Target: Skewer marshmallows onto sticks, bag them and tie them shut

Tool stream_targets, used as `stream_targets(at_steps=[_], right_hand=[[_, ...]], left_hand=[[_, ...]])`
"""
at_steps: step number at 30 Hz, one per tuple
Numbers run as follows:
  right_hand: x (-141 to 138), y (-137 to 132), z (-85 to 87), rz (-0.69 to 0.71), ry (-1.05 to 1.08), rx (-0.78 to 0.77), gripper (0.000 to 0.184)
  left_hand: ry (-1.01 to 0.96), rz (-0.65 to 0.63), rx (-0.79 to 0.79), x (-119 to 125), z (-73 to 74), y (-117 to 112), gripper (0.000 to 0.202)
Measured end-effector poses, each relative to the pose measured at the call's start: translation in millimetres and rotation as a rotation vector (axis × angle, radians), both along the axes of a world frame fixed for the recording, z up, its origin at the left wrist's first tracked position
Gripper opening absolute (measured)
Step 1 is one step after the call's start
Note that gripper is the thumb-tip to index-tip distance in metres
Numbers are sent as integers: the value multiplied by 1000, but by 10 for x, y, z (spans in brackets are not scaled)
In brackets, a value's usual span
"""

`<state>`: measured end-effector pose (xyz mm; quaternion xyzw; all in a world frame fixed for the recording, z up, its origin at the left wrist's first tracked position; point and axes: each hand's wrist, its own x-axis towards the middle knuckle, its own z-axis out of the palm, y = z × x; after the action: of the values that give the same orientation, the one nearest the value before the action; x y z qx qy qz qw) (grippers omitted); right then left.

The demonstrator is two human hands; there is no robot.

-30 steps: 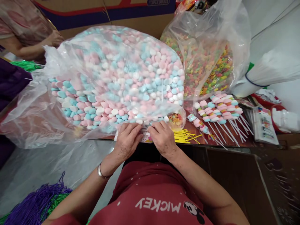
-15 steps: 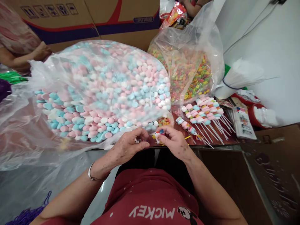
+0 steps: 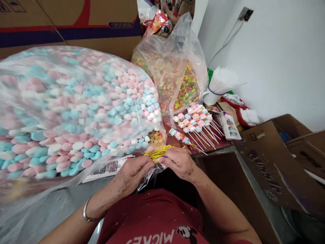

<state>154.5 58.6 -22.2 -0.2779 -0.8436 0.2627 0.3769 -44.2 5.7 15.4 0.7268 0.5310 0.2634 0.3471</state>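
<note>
My left hand (image 3: 133, 174) and my right hand (image 3: 179, 162) are close together at the table's near edge, both pinched on a small clear plastic wrapper (image 3: 148, 176) that hangs down between them. Just beyond the fingers lies a bundle of yellow twist ties (image 3: 157, 151). A huge clear bag of pink, blue and white marshmallows (image 3: 76, 112) fills the left. To the right lie finished marshmallow skewers on white sticks (image 3: 195, 122).
A second clear bag holds colourful cereal rings (image 3: 175, 84). A printed paper (image 3: 109, 167) sticks out under the big bag. A stack of clear sleeves (image 3: 220, 83) and small printed packets (image 3: 230, 125) sit at the right. An open cardboard box (image 3: 269, 162) stands to the right; large cartons behind.
My hands drew back from the big bag's edge toward my body and now hold a clear wrapper. The view swung right, and the yellow ties came into sight.
</note>
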Motion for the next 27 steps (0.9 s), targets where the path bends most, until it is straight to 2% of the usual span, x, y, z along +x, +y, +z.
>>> stream_targets(at_steps=[3,5,7,8,10,12,15,18,21,23,25,27], right_hand=[[77,-8,47,-15,-19,43,52],[189,21,83,-43,-17,67,46],[369,90,91,-204,-46,114,33],[475,137,75,-340,-98,149,28],[682,240,0,-602,-320,206,23],[835,330,-118,-686,-560,200,17],[934,411,-278,-691,-729,189,15],[998,436,-292,-726,-669,278,28],[1125,395,-134,-698,-359,361,22],[1212,322,14,-583,-151,311,15],[1264,233,142,-453,-73,263,17],[1276,162,217,-363,-88,287,21]], left_hand=[[-54,-18,0,38,-54,-9,22],[-59,-7,45,48,-87,-10,21],[-35,10,120,45,-118,-10,21],[-20,20,153,41,-133,-8,21],[-4,30,192,32,-167,-4,21],[-5,34,180,26,-204,7,22],[-46,50,123,20,-250,34,22],[-125,69,47,2,-263,58,21],[-207,77,-35,-33,-239,65,20],[-256,93,-92,-58,-210,63,22],[-301,106,-157,-75,-180,61,25],[-350,122,-213,-79,-154,62,28]])
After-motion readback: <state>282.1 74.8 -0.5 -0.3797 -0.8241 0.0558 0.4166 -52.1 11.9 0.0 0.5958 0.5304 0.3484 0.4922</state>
